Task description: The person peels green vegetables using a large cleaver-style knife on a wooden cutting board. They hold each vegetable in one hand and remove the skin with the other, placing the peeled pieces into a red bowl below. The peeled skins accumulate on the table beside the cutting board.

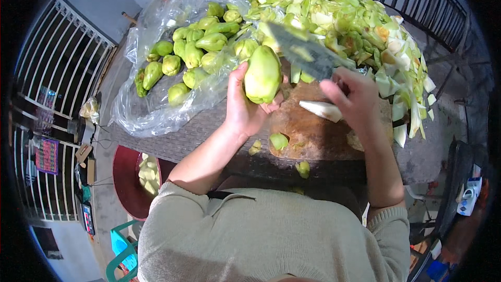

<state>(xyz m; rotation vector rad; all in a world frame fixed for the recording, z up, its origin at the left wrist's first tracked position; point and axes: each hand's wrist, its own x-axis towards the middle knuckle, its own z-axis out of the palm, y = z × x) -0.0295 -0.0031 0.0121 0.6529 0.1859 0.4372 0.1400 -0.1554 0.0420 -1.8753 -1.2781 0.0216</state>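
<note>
A pale green chayote (263, 73) rests upright in my left hand (246, 103), with the thumb along its left side and the fingers behind it. My right hand (352, 96) grips the handle of a broad-bladed cleaver (309, 55), blurred and tilted up to the left. The blade stands apart from the chayote, to its right. Below both hands lies a worn wooden cutting board (309, 137). A white cut piece of chayote (321, 111) and a small green end piece (278, 141) lie on it.
Whole chayotes (193, 53) lie in an opened clear plastic bag (156, 119) at the left of the table (195, 141). A large heap of peelings (352, 27) spreads behind and right of the board. A red tub (127, 182) with pale cut pieces (148, 174) stands below the table's left edge.
</note>
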